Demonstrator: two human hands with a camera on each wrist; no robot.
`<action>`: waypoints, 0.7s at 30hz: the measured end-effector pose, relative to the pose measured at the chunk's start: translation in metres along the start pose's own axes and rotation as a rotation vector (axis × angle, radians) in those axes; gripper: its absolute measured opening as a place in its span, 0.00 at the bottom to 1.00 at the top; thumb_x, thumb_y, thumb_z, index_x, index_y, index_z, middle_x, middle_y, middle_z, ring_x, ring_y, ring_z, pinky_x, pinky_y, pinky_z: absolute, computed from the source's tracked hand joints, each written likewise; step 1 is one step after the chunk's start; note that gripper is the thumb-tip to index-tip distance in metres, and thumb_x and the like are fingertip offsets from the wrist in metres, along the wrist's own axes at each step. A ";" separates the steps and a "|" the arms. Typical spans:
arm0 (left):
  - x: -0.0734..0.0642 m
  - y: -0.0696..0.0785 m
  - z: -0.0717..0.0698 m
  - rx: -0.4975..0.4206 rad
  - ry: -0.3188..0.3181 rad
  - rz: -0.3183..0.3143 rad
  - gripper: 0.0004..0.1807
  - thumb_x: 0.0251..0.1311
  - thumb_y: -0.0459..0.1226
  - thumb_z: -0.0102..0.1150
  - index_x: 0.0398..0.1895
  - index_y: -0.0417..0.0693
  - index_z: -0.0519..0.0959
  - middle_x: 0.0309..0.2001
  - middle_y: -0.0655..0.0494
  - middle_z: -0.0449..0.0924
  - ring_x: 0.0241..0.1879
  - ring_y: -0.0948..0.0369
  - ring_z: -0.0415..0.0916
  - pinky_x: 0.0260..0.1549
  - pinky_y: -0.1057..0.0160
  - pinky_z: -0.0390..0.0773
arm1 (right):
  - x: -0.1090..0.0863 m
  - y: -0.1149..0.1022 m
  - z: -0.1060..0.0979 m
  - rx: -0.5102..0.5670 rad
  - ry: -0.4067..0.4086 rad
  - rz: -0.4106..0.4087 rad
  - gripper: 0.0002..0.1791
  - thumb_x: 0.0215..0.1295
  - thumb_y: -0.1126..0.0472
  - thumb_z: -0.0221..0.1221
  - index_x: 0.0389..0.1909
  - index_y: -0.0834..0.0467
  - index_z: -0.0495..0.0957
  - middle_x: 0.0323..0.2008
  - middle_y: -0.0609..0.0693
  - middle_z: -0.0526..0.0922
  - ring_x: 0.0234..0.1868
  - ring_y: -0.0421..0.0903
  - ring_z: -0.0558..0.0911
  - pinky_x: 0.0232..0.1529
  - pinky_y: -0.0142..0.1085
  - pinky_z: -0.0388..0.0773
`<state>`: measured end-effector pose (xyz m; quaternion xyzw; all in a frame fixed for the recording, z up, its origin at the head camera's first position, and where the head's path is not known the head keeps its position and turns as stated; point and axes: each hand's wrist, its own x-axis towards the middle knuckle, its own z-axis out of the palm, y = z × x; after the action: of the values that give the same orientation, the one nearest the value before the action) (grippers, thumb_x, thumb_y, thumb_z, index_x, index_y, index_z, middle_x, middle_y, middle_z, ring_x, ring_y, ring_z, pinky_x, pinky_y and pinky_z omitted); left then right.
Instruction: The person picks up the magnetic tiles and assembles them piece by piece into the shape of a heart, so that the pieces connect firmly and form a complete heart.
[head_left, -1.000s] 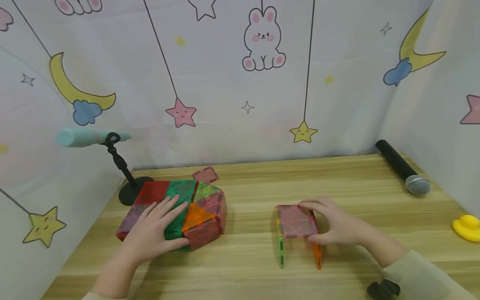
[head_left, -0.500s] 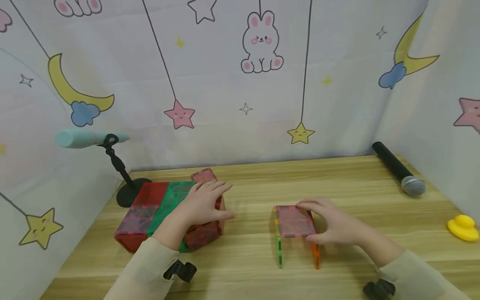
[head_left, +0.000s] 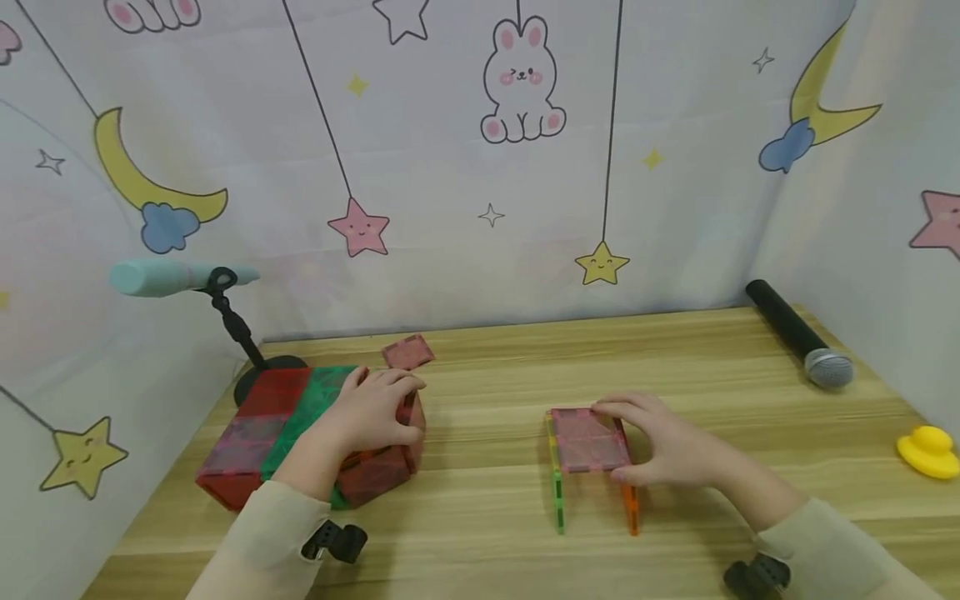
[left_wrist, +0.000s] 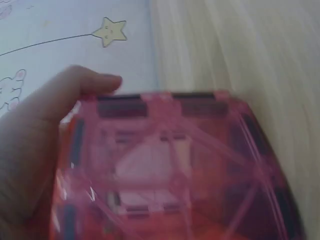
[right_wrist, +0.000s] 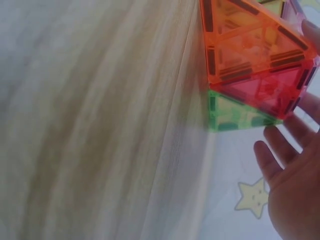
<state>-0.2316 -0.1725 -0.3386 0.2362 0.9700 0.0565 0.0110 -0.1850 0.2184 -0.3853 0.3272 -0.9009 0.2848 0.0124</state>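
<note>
A large box of see-through magnetic tiles [head_left: 303,408] in red, green and pink lies at the left of the table. My left hand [head_left: 371,412] reaches over its right end and grips it; in the left wrist view the thumb [left_wrist: 97,82] lies at a corner of the pink end [left_wrist: 172,160]. A smaller magnetic-tile structure [head_left: 588,440] stands right of the middle, with a pink top and green, yellow and orange sides. My right hand [head_left: 663,442] holds its right side, thumb in front and fingers behind. Its orange side [right_wrist: 250,42] faces the right wrist camera.
A loose pink tile [head_left: 408,352] lies behind the large box. A black stand [head_left: 242,329] with a pale green microphone-shaped thing [head_left: 161,277] is at the back left. On the right lie a black microphone [head_left: 795,329] and a yellow rubber duck [head_left: 928,452].
My left hand has lifted off the top of the large box, moved to its right end, and shifted the box to the left. The right hand and the small structure have stayed put.
</note>
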 end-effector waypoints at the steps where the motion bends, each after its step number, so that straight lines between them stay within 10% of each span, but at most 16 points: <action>1: 0.000 0.001 -0.001 -0.039 0.008 -0.010 0.35 0.51 0.49 0.62 0.64 0.50 0.69 0.63 0.50 0.67 0.63 0.50 0.61 0.61 0.36 0.43 | 0.000 0.000 0.000 0.000 0.002 0.000 0.38 0.50 0.46 0.68 0.62 0.55 0.68 0.60 0.55 0.66 0.60 0.57 0.64 0.52 0.57 0.67; 6: 0.008 0.037 -0.003 -0.461 0.148 -0.087 0.40 0.57 0.48 0.62 0.69 0.43 0.59 0.62 0.46 0.67 0.59 0.49 0.66 0.57 0.45 0.61 | 0.002 0.000 0.001 0.009 0.011 0.004 0.38 0.49 0.47 0.69 0.62 0.54 0.69 0.60 0.54 0.67 0.60 0.56 0.64 0.52 0.57 0.67; 11: 0.043 0.082 0.026 -0.835 0.301 -0.188 0.43 0.58 0.47 0.61 0.72 0.46 0.51 0.68 0.47 0.57 0.67 0.48 0.54 0.59 0.44 0.60 | -0.004 0.006 -0.002 -0.007 0.032 0.013 0.39 0.48 0.48 0.70 0.62 0.54 0.69 0.60 0.53 0.67 0.60 0.55 0.65 0.52 0.57 0.66; 16: 0.087 0.078 0.066 -0.974 0.495 -0.365 0.45 0.55 0.44 0.64 0.71 0.44 0.50 0.68 0.43 0.55 0.67 0.46 0.51 0.61 0.45 0.57 | -0.005 0.008 -0.002 -0.032 0.053 0.011 0.39 0.47 0.47 0.70 0.61 0.53 0.70 0.60 0.52 0.68 0.60 0.54 0.65 0.53 0.56 0.66; 21: 0.110 0.060 0.086 -0.913 0.586 -0.501 0.45 0.51 0.41 0.65 0.70 0.42 0.53 0.66 0.39 0.56 0.65 0.44 0.52 0.61 0.45 0.54 | -0.002 0.005 -0.001 -0.029 0.042 -0.008 0.39 0.48 0.47 0.69 0.62 0.54 0.69 0.60 0.53 0.68 0.60 0.54 0.65 0.53 0.56 0.66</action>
<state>-0.2979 -0.0595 -0.4166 -0.0537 0.8365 0.5262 -0.1435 -0.1870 0.2231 -0.3876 0.3244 -0.9033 0.2783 0.0371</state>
